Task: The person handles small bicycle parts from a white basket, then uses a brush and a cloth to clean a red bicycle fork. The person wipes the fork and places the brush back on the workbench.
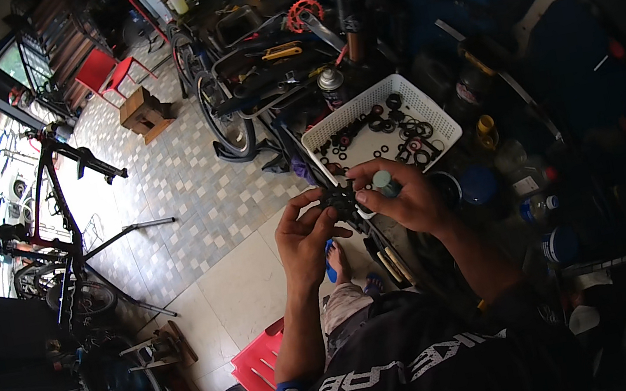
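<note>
In front of my body, a small black part (341, 200), possibly a bicycle component, is pinched between my two hands; its exact kind is too dark to make out. My left hand (305, 234) grips it from the left with thumb and fingers. From the right, my right hand (408, 200) has curled fingers at the same part. A pale green cap-like thing (385, 183) shows between the right thumb and fingers; whether it is held or lies behind cannot be told. Just beyond the hands sits a white perforated basket (447, 126) with many black rings and seals.
A spray can (331, 87) stands behind the basket near a red chainring (305, 15). Bottles and a blue-lidded tub (561, 244) are at right. To the left, a bicycle frame (57, 190) hangs on a repair stand. A red plastic chair (263, 363) is close by my left arm.
</note>
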`<action>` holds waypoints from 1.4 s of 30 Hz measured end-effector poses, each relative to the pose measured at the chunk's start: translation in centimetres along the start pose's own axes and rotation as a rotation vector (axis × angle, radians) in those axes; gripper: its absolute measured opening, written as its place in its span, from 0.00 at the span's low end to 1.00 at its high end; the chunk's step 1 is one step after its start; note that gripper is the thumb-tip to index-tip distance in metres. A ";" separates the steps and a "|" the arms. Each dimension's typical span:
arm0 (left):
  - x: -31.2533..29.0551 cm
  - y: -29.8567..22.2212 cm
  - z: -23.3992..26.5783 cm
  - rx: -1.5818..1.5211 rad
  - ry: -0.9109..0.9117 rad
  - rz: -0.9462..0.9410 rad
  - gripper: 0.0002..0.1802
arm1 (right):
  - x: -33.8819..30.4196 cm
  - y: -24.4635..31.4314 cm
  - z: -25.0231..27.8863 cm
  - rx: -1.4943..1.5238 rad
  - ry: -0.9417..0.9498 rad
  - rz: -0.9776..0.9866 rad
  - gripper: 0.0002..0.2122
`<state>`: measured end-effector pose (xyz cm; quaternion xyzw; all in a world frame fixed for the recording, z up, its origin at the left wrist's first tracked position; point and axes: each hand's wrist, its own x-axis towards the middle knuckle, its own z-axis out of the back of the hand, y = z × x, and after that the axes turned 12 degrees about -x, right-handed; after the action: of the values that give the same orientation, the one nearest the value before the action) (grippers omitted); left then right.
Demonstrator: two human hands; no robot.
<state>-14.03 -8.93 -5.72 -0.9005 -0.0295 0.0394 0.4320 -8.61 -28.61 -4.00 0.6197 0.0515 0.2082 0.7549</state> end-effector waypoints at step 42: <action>-1.5 -1.2 2.2 -0.019 0.049 0.057 0.09 | -1.3 1.4 -2.4 -0.353 0.050 0.390 0.22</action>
<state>-15.78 -6.66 -6.08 -0.9057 0.0063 0.0293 0.4229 -10.91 -26.68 -3.45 0.4713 -0.0874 0.3708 0.7955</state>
